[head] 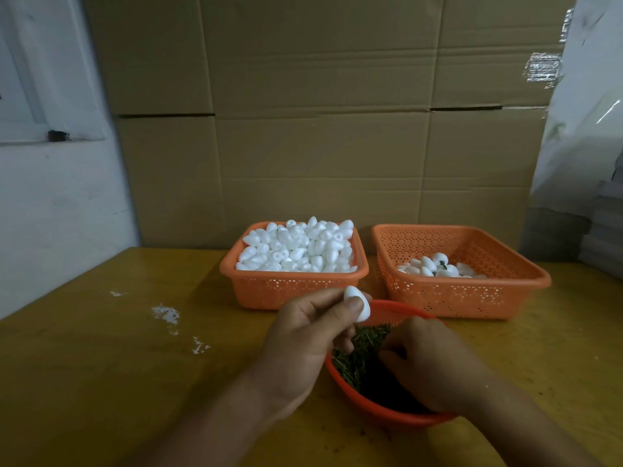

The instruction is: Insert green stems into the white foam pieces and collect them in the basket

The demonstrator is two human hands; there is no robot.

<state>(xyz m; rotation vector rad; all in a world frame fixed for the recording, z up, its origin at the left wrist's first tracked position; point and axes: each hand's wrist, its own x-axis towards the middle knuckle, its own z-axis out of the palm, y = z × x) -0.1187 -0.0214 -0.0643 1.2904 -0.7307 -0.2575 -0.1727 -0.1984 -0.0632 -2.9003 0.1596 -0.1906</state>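
The right hand (435, 362) digs, curled, into green stems (362, 352); beside it, the left hand (313, 335) pinches a foam piece (358, 303).

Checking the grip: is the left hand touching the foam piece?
Touching. The head view shows the left hand pinching the foam piece, thumb pressed on its front, above the bowl.

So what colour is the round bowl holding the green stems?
Orange-red, seen in the head view: the round bowl under both hands, with dark green stems inside.
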